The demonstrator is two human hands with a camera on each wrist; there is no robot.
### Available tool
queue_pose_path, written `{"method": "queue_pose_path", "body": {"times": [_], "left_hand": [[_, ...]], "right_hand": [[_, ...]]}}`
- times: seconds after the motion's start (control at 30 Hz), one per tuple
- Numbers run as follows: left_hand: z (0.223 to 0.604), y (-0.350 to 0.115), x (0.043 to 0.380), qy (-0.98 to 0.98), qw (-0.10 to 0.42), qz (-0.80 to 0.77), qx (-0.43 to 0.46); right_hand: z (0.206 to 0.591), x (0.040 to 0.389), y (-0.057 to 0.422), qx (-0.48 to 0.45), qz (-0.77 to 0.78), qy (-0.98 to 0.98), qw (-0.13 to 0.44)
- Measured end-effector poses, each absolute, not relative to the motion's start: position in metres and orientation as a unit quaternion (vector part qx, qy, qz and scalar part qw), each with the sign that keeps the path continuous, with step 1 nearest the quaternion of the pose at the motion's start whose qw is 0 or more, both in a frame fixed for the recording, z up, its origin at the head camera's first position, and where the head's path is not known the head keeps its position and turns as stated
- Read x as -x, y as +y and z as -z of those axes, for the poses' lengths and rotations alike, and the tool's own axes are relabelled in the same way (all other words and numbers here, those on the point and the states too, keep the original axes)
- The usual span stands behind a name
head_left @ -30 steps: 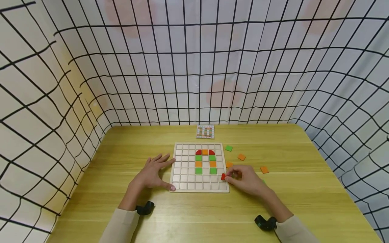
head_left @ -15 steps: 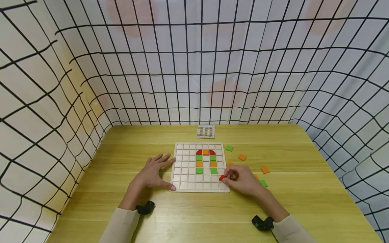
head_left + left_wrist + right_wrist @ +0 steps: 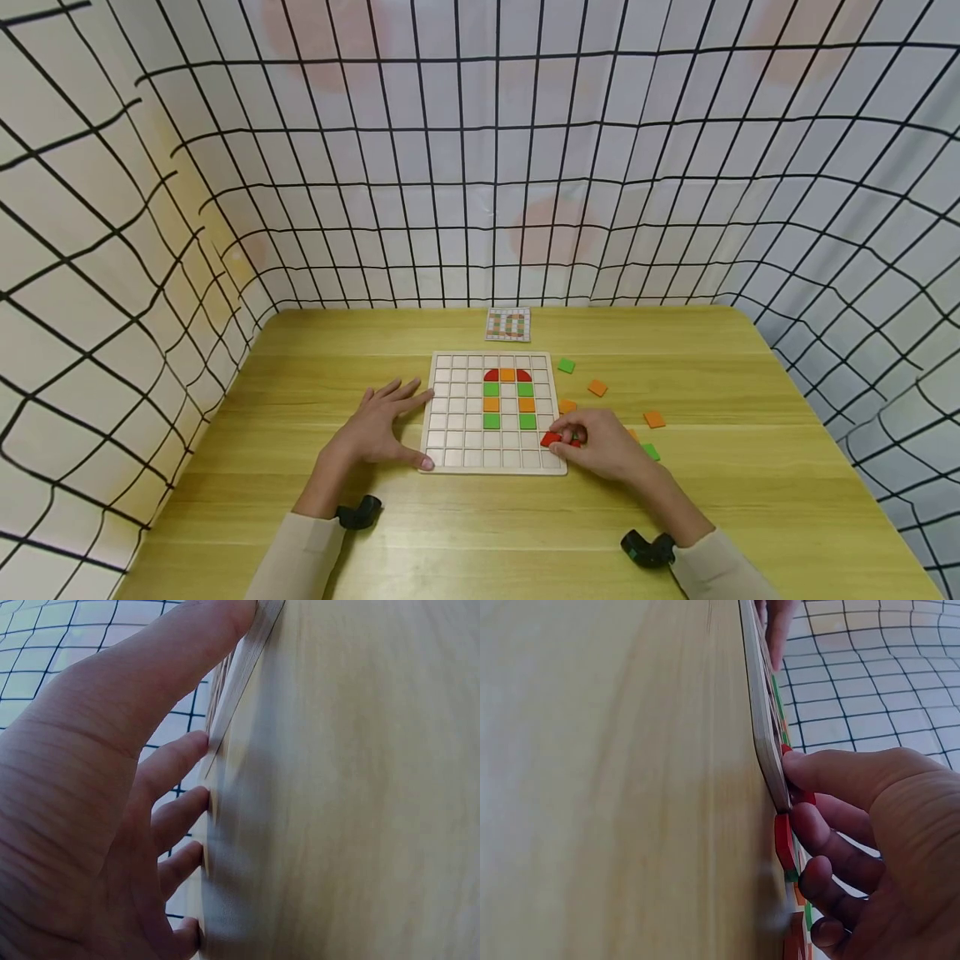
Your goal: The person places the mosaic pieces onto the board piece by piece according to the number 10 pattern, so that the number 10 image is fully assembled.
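Note:
A pale wooden grid board [image 3: 453, 417] lies on the table, with red, orange and green tiles set in some cells as an arch. My left hand [image 3: 375, 425] spreads along its left side, the thumb on the near corner and a fingertip at the edge. With thumb and fingers, my right hand [image 3: 603, 446] pinches a red tile [image 3: 551, 438] over the board's right edge. Under that hand, another red tile [image 3: 784, 844] lies on the table against the board, as the right wrist view shows. The fingers partly hide the pinched tile.
Loose orange tiles [image 3: 654, 419] and green tiles [image 3: 566, 366] are scattered right of the board, some partly behind the right hand. A small printed pattern card [image 3: 508, 325] lies beyond the board. Black-lined white walls [image 3: 480, 167] enclose the table's back and sides.
The right hand has shifted slightly left and down with the red tile, which now lies flatter over the board's right edge. Another red tile has come into view beneath the fingers. The left hand stays put.

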State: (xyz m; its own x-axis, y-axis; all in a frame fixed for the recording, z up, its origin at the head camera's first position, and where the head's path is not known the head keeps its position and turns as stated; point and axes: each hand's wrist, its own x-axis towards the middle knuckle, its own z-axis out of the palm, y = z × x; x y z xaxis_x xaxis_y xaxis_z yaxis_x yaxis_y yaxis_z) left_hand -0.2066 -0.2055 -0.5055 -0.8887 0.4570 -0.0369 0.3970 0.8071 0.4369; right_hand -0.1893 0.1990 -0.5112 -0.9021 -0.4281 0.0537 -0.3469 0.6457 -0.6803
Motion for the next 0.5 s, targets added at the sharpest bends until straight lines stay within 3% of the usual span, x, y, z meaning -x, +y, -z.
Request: {"method": "queue_pose_path", "body": {"times": [0.5], "left_hand": [[0.5026,-0.2043,0.2054,0.948,0.073,-0.217,-0.22]], "right_hand": [[0.5094,0.1905,0.2005,0.213,0.366,0.904,0.063]]}}
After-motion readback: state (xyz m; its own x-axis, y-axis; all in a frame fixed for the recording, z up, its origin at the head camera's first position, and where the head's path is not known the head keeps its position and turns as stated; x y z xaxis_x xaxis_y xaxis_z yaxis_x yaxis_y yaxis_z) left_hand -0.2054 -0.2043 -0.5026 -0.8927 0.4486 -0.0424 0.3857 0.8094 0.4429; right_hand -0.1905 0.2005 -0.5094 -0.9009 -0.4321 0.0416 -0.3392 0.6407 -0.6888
